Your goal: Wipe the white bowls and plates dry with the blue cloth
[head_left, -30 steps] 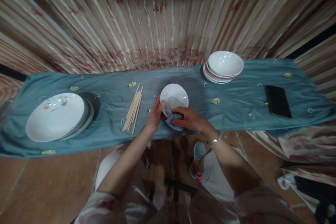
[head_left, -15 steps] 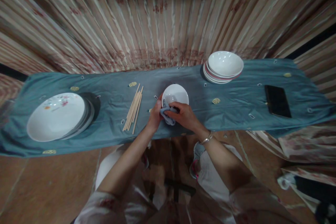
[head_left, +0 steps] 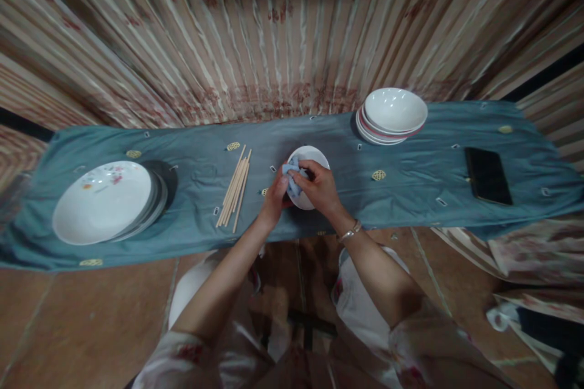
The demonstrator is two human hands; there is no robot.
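Note:
A white bowl point(head_left: 318, 156) is in front of me at the middle of the table. My left hand point(head_left: 275, 195) grips its left rim, the thumb over the edge and the other fingers mostly hidden underneath. My right hand point(head_left: 320, 183) is closed on a light blue cloth point(head_left: 292, 174), pressing it at the bowl's left rim and inside, close to my left thumb. Left of the bowl lies a loose bundle of wooden chopsticks point(head_left: 235, 187).
Stacked plates point(head_left: 107, 209), the top one flowered, stand at the left. Several stacked bowls point(head_left: 395, 110) are at the back right, and a black phone or tablet point(head_left: 488, 175) lies farther right. A teal cloth point(head_left: 191, 194) covers the narrow table; a curtain point(head_left: 274, 42) hangs behind.
The right hand and cloth have moved from the bowl's near inside up to its left rim, by the left thumb. The view has shifted slightly.

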